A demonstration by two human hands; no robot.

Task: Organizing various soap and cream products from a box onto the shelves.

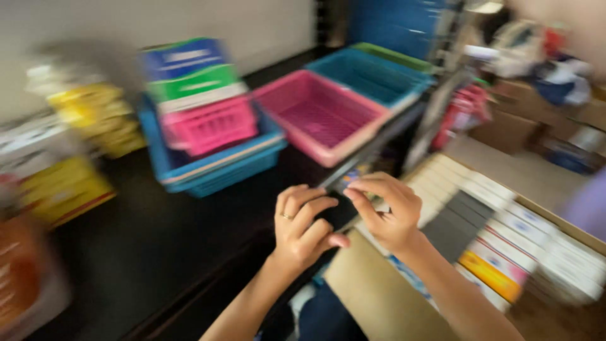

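A small dark flat item (338, 211) is held between both hands at the edge of the black counter (158, 246); heavy motion blur, so its kind cannot be told. Left hand (304, 228): fingers curled and pressed together over the item's near end, ring on one finger. Right hand (386, 211): thumb and forefinger pinched on the item's far, upper edge, remaining fingers loosely curled beside it.

Handling, as a judgement: item is likely light and stiff, card- or packet-like, possibly smooth-faced. It is best taken by the edges, as now, with a two-point pinch; little grip force should be needed.

Just right of the right fingers and below them: a cardboard carton (568, 230) packed with rows of flat boxes (499, 246), white, grey and one yellow-orange. Beyond the fingertips, farther back on the counter: pink basket (319, 117), then teal basket (372, 76) with a green one behind. Far left of the left fingers: blue basket (208, 164) holding a smaller pink basket and stacked blue and green boxes; yellow packs (95, 113) beyond that.

Obstruction: nothing is seen between fingers and pink basket; the carton's edge sits close under the right wrist.
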